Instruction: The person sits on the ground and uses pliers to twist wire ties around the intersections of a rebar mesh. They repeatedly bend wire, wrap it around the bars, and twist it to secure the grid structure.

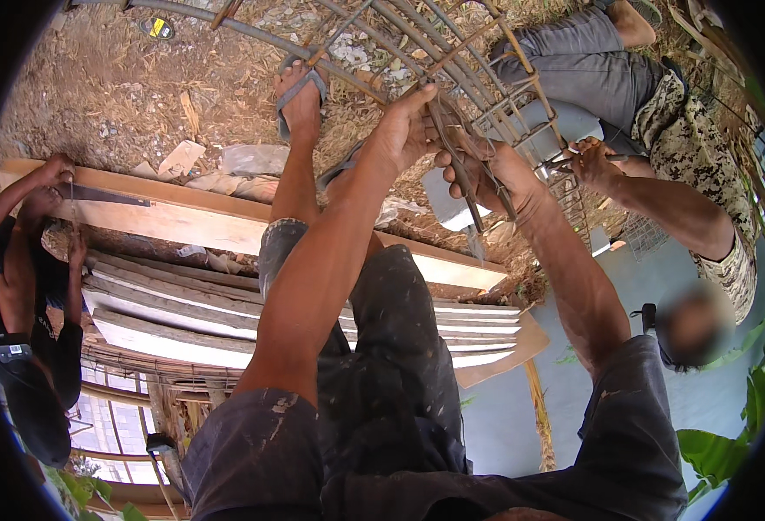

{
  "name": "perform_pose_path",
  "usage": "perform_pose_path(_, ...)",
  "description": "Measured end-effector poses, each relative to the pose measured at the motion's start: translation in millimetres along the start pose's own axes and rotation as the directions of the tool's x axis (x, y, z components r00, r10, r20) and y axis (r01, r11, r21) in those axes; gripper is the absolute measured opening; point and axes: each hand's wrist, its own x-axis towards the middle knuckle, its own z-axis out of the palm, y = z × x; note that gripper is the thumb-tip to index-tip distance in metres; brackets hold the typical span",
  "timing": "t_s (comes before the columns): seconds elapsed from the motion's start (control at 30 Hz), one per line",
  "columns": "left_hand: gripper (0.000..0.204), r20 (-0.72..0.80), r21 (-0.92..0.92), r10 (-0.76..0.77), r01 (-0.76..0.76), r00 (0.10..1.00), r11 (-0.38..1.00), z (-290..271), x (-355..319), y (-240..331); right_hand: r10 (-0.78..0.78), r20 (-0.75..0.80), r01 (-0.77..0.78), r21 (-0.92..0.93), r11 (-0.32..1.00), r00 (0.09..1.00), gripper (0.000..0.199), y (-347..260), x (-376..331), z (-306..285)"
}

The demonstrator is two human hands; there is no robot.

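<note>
Both my hands are raised together at a rebar cage (261,34) of long bars and square ties. Dark metal pincers (475,214) are between them, the two handles pointing back toward me. My right hand (497,178) wraps its fingers round the handles. Beside it, my left hand (404,128) is closed at the tool's upper end, its thumb stretched along the metal. Whether it also pinches a wire is hidden. The pincers' jaws are hard to make out against the bars.
On the right, a person in a camouflage shirt (699,148) works at the cage with another tool. At left, another person (26,286) handles a long wooden board (200,217). Stacked planks (174,300) lie beside my legs. A light grey wall (521,417) stands right.
</note>
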Motion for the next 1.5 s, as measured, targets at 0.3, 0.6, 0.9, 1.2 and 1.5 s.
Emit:
perform_pose_path(0.3, 0.019, -0.155, -0.273, -0.027, -0.017, 0.988, 0.962, 37, 29, -28, -0.129, -0.383, -0.029, -0.38, 0.925, 0.915, 0.047, -9, -62, 15)
perform_pose_path(0.6, 0.025, -0.851, 0.075, 0.104, -0.076, 0.514, 0.994, 104, 62, -23, -0.147, -0.426, -0.421, -0.905, 0.063, 0.893, 0.04, -75, -54, 24)
perform_pose_path(0.9, 0.048, -0.242, 0.661, 0.357, -0.116, 0.902, 0.741, 3, -3, -16, -0.177, -0.58, 0.043, -0.237, 0.971, 0.795, 0.03, 100, 11, 78)
perform_pose_path(1.2, 0.058, -0.134, 0.585, 0.012, 0.069, 0.991, 0.808, -9, -5, -4, -0.24, -0.533, 0.162, -0.189, 0.969, 0.812, 0.027, 117, 20, 67)
perform_pose_path(1.5, 0.041, -0.061, 0.162, 0.076, -0.066, 0.995, 0.985, 19, 7, -16, 0.155, -0.017, -0.155, 0.002, 0.988, 0.988, 0.049, -2, -48, 36)
